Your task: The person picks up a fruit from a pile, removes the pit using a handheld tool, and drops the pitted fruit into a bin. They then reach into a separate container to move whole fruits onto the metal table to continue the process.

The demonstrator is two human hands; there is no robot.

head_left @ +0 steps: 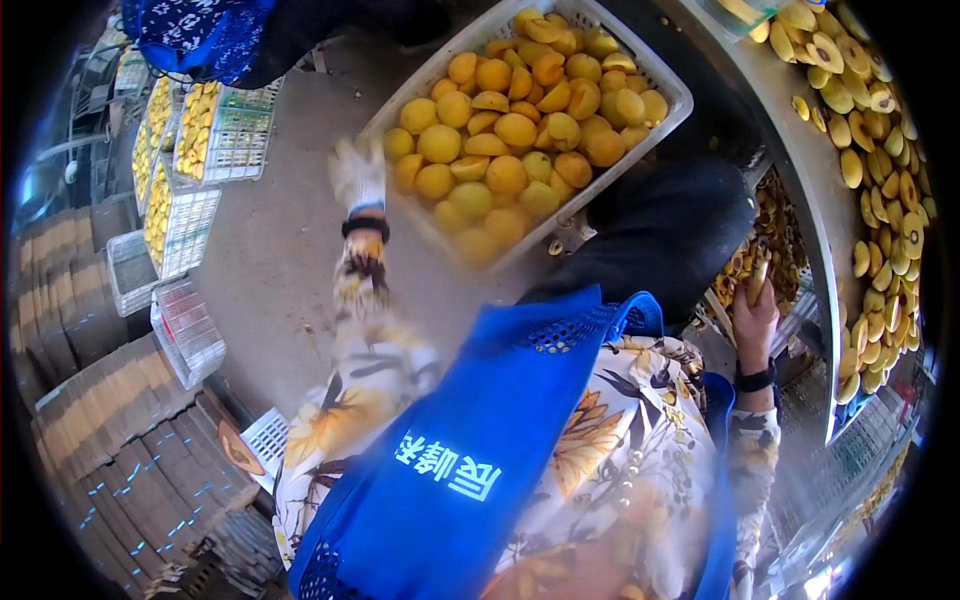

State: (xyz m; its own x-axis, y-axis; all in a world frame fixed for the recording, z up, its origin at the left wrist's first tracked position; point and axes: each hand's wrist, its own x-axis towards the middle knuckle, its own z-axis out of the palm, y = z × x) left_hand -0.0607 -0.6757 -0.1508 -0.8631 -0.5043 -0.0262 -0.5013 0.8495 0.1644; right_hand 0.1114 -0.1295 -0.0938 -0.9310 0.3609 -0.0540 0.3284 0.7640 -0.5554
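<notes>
Nearest you hangs your blue mesh apron (pixel 470 450) over a floral blouse. Your right hand (pixel 755 310) is clenched around a slim yellow fruit piece (pixel 758 277), raised just beside the metal table (pixel 800 150) strewn with halved, pitted yellow fruit (pixel 880 200). Your left hand (pixel 358 172), in a white glove and blurred, reaches to the near corner of the white plastic crate (pixel 672 100) heaped with whole yellow fruit (pixel 510 130); you cannot tell whether its fingers grip the rim. Farther left, more crates (pixel 185 330) sit on the concrete floor.
</notes>
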